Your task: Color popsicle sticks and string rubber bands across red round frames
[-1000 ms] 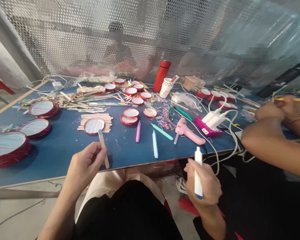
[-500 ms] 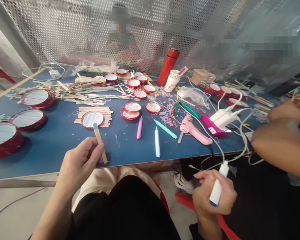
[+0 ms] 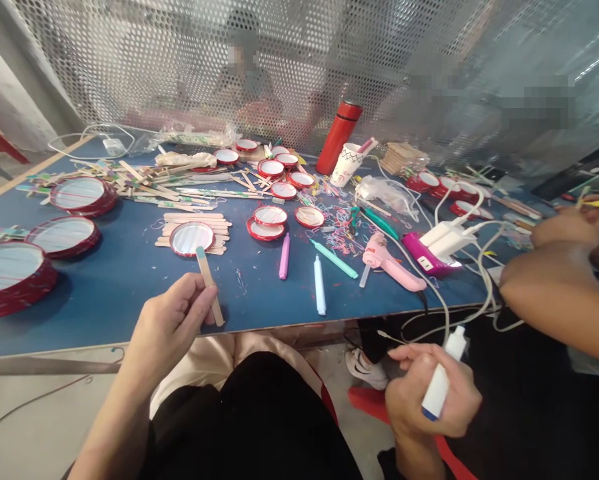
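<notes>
Left hand closed, thumb and fingers pinching teal-tipped craft stick at tabletop's near edge; looks light, stiff, snappable, best gripped on bare wood; right hand loosely curled round white marker beyond tabletop; likely light, smooth, rigid, best held mid-barrel.

Fairly bright, diffuse light; source n/v. Soft shadows by red-rimmed drums, left of L hand. Glare streaks on plastic sheeting, beyond R hand. Wide-angle stretch @ edges; bkgd soft w/ pixelated patches; black clothing btwn hands loses detail.
</notes>
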Action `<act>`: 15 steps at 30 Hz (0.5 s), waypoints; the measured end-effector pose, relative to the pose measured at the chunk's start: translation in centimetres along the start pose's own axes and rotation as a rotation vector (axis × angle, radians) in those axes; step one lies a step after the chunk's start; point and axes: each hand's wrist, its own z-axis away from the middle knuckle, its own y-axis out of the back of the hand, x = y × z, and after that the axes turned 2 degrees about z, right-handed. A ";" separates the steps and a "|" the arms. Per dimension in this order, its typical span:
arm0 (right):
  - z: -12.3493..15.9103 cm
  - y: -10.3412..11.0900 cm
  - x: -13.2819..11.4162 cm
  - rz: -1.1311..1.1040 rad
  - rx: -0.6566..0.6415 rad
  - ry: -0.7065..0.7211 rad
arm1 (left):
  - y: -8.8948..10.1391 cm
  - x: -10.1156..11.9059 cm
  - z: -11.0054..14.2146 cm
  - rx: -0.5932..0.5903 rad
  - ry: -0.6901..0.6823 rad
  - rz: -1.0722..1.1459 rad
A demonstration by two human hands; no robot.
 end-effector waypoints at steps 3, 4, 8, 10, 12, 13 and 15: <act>-0.3 -0.7 -0.4 0.039 0.113 0.068 | 0.2 -0.2 -0.3 -0.048 -0.027 0.022; -0.4 -1.0 -0.5 0.044 0.129 0.092 | 0.3 -0.3 -0.4 -0.068 -0.041 0.026; -0.6 -1.8 -0.7 0.039 0.187 0.185 | 0.4 -0.5 -0.6 -0.113 -0.078 0.020; -0.9 -2.1 -0.5 0.039 0.190 0.218 | 0.4 -0.5 -0.6 -0.112 -0.081 0.020; -1.5 -2.4 -0.1 0.044 0.180 0.244 | 0.5 -0.5 -0.5 -0.108 -0.081 0.023; -1.9 -2.6 0.1 0.046 0.168 0.258 | 0.5 -0.5 -0.5 -0.108 -0.079 0.023; -2.8 -3.2 0.4 0.040 0.138 0.294 | 0.5 -0.4 -0.5 -0.109 -0.071 0.022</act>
